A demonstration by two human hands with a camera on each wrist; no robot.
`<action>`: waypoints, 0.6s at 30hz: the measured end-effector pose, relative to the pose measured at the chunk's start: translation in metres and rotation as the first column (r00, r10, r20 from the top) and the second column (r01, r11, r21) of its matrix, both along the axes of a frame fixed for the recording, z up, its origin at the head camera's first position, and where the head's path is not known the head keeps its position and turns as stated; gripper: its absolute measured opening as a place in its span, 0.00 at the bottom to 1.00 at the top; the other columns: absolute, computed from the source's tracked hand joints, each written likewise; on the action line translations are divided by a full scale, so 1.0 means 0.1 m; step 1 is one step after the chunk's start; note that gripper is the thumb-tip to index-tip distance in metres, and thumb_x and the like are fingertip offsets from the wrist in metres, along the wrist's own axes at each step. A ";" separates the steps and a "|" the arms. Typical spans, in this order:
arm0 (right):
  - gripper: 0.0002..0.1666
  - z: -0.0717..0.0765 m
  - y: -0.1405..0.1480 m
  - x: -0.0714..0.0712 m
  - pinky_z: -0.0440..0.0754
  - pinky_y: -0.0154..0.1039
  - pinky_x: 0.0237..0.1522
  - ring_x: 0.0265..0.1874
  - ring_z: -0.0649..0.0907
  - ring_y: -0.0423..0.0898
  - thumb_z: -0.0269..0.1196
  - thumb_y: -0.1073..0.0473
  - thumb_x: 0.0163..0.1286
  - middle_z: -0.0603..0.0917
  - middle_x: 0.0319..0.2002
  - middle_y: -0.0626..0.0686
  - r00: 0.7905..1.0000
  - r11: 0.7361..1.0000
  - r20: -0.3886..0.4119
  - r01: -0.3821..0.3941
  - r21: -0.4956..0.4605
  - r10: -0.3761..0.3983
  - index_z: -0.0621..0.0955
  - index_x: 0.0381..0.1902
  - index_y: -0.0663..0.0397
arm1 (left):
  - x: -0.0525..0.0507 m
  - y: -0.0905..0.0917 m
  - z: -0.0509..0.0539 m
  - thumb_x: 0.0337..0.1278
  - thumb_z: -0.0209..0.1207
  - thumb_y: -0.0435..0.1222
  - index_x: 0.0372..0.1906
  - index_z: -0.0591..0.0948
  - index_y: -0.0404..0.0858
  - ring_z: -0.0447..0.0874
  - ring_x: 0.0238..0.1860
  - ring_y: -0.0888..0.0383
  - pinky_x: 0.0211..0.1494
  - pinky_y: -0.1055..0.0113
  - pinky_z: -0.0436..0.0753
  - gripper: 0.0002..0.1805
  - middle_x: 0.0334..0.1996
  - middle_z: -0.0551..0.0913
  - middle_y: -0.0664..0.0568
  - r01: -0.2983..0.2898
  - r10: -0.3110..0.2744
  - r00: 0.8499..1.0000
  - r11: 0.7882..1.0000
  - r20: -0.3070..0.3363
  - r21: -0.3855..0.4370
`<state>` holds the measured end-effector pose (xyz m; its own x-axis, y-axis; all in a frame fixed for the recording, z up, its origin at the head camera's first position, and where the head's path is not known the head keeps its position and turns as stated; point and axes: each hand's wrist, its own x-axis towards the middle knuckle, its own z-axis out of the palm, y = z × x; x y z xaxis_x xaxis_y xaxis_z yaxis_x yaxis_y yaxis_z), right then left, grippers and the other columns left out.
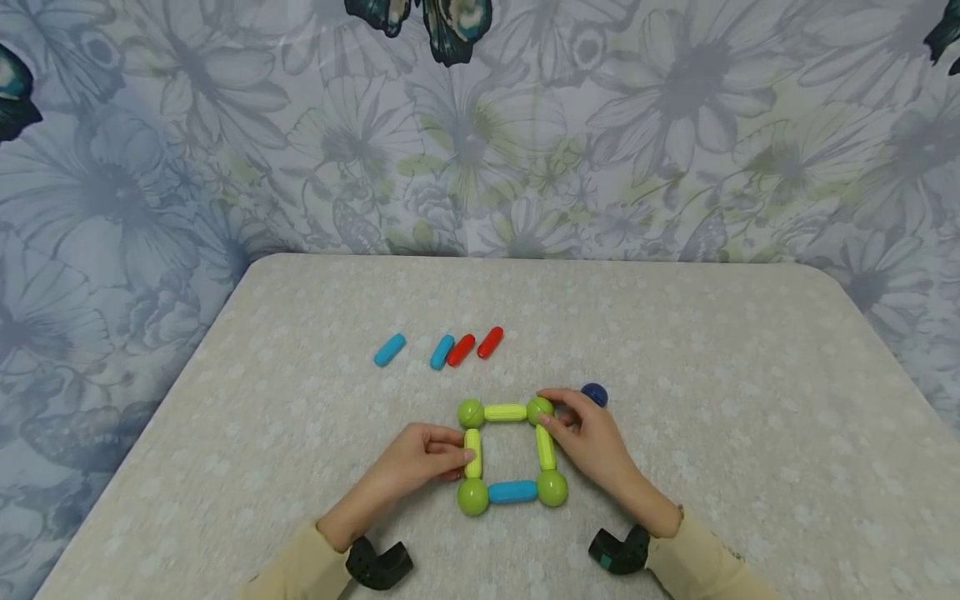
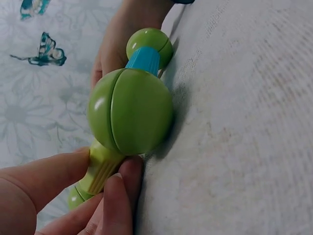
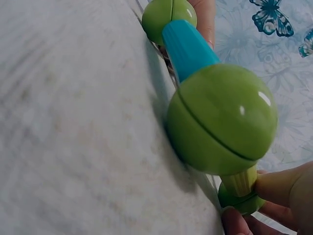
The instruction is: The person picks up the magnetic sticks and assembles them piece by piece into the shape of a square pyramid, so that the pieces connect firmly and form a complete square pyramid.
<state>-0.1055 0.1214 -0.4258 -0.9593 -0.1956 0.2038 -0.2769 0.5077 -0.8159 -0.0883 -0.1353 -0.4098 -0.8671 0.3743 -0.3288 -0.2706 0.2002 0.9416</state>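
Note:
Green balls and short rods form a four-sided frame lying on the table. My left hand (image 1: 422,454) pinches the left yellow-green rod (image 2: 103,166) between thumb and fingers, just behind the near-left ball (image 1: 472,497). At the far-right corner, my right hand (image 1: 588,433) grips the green ball (image 1: 537,408), its thumb by the end of the right yellow-green rod (image 1: 546,450). A blue rod (image 1: 513,492) joins the near-left ball to the near-right ball (image 3: 222,117). Another yellow-green rod (image 1: 506,412) runs along the far side to the far-left ball (image 1: 471,413).
Behind the frame lie two loose blue rods, one at the left (image 1: 389,350) and one (image 1: 442,352) beside two red rods (image 1: 490,342). A dark blue ball (image 1: 596,393) sits just beyond the right hand. The table (image 1: 712,333) ends at a flowered wall covering.

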 end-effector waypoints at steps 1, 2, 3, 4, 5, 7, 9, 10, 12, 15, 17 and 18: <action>0.17 0.00 -0.01 0.01 0.74 0.34 0.24 0.26 0.75 0.40 0.66 0.61 0.62 0.79 0.39 0.49 1.000 1.000 0.003 0.001 -0.004 -0.001 0.81 0.50 0.53 | 0.00 0.00 0.00 0.57 0.62 0.33 0.50 0.76 0.20 0.83 0.33 0.58 0.38 0.65 0.82 0.21 0.32 0.84 0.44 -0.003 0.003 1.000 1.000 -0.005 0.000; 0.17 -0.01 -0.01 0.02 0.74 0.34 0.24 0.26 0.76 0.40 0.66 0.61 0.62 0.79 0.39 0.49 1.000 1.000 0.007 0.002 -0.007 -0.002 0.81 0.50 0.53 | 0.01 0.00 0.00 0.57 0.62 0.33 0.49 0.76 0.20 0.83 0.33 0.58 0.38 0.64 0.82 0.21 0.32 0.84 0.44 -0.006 0.006 1.000 1.000 -0.010 -0.002; 0.17 -0.01 -0.02 0.03 0.74 0.34 0.24 0.27 0.76 0.40 0.66 0.61 0.62 0.79 0.39 0.49 1.000 1.000 0.008 0.000 -0.011 0.000 0.81 0.50 0.53 | 0.01 0.00 -0.01 0.57 0.63 0.33 0.49 0.76 0.20 0.83 0.33 0.58 0.38 0.64 0.82 0.21 0.32 0.84 0.44 -0.013 0.013 1.000 1.000 -0.011 -0.004; 0.17 -0.01 -0.02 0.03 0.75 0.34 0.24 0.27 0.76 0.40 0.66 0.60 0.62 0.79 0.40 0.49 1.000 1.000 0.008 -0.003 -0.014 0.003 0.81 0.50 0.53 | 0.01 -0.01 -0.01 0.57 0.63 0.33 0.49 0.76 0.20 0.83 0.33 0.58 0.38 0.64 0.82 0.21 0.32 0.84 0.44 -0.020 0.020 1.000 1.000 -0.012 -0.008; 0.17 -0.02 -0.02 0.04 0.75 0.34 0.25 0.27 0.76 0.40 0.66 0.60 0.62 0.80 0.40 0.49 1.000 1.000 0.010 -0.004 -0.017 0.005 0.81 0.50 0.53 | 0.01 -0.01 -0.01 0.57 0.63 0.33 0.49 0.76 0.20 0.83 0.33 0.58 0.38 0.64 0.82 0.21 0.32 0.84 0.44 -0.026 0.026 1.000 1.000 -0.011 -0.013; 0.17 -0.02 -0.02 0.05 0.76 0.34 0.26 0.28 0.77 0.40 0.66 0.61 0.62 0.80 0.41 0.50 1.000 1.000 0.018 -0.002 -0.023 0.002 0.81 0.50 0.53 | 0.02 -0.01 -0.03 0.56 0.63 0.33 0.49 0.77 0.21 0.83 0.33 0.58 0.38 0.64 0.82 0.21 0.32 0.84 0.44 -0.039 0.038 0.999 0.999 -0.009 -0.027; 0.17 -0.03 -0.02 0.05 0.76 0.34 0.26 0.29 0.77 0.40 0.66 0.62 0.62 0.80 0.42 0.50 1.000 1.000 0.013 0.001 -0.027 -0.001 0.81 0.50 0.54 | 0.01 -0.01 -0.05 0.56 0.64 0.34 0.49 0.77 0.21 0.83 0.32 0.58 0.37 0.65 0.82 0.21 0.31 0.84 0.45 -0.044 0.043 0.999 0.998 -0.018 -0.043; 0.17 -0.03 -0.02 0.06 0.76 0.34 0.26 0.29 0.78 0.40 0.66 0.62 0.62 0.80 0.42 0.50 1.000 1.000 0.011 0.005 -0.028 -0.004 0.81 0.50 0.54 | 0.01 -0.01 -0.06 0.56 0.64 0.34 0.49 0.77 0.22 0.83 0.32 0.57 0.37 0.65 0.82 0.21 0.31 0.84 0.45 -0.044 0.043 0.999 0.998 -0.023 -0.047; 0.17 -0.03 -0.02 0.06 0.77 0.34 0.26 0.29 0.78 0.40 0.66 0.63 0.62 0.80 0.41 0.50 1.000 1.000 0.006 0.010 -0.028 -0.010 0.81 0.50 0.54 | 0.01 -0.01 -0.07 0.56 0.64 0.35 0.48 0.77 0.22 0.83 0.32 0.57 0.37 0.65 0.82 0.21 0.31 0.84 0.46 -0.042 0.040 0.998 0.998 -0.041 -0.055; 0.17 -0.04 -0.03 0.07 0.76 0.34 0.26 0.28 0.78 0.41 0.65 0.64 0.62 0.79 0.40 0.50 1.000 1.000 0.001 0.007 -0.029 -0.007 0.80 0.51 0.56 | 0.00 -0.01 -0.10 0.56 0.64 0.35 0.47 0.78 0.22 0.83 0.31 0.57 0.36 0.65 0.82 0.21 0.29 0.84 0.47 -0.035 0.030 0.996 0.997 -0.086 -0.067; 0.17 -0.04 -0.03 0.08 0.76 0.34 0.26 0.28 0.78 0.41 0.65 0.64 0.63 0.79 0.40 0.51 1.000 1.000 0.003 0.010 -0.028 -0.010 0.80 0.51 0.57 | 0.01 -0.01 -0.10 0.55 0.64 0.35 0.47 0.77 0.23 0.83 0.30 0.56 0.35 0.64 0.83 0.20 0.29 0.83 0.47 -0.033 0.024 0.992 0.996 -0.121 -0.078; 0.17 -0.05 -0.04 0.08 0.76 0.34 0.26 0.28 0.77 0.42 0.65 0.64 0.63 0.79 0.39 0.51 1.000 0.999 0.003 0.014 -0.031 -0.014 0.80 0.51 0.57 | 0.01 0.00 -0.11 0.55 0.65 0.36 0.47 0.77 0.23 0.82 0.30 0.56 0.34 0.65 0.82 0.21 0.28 0.83 0.48 -0.036 0.024 0.991 0.996 -0.135 -0.086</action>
<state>-0.0974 0.1177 -0.4304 -0.9625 -0.1760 0.2065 -0.2674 0.4862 -0.8319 -0.0873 -0.1358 -0.4207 -0.9159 0.3220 -0.2397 -0.1508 0.2773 0.9489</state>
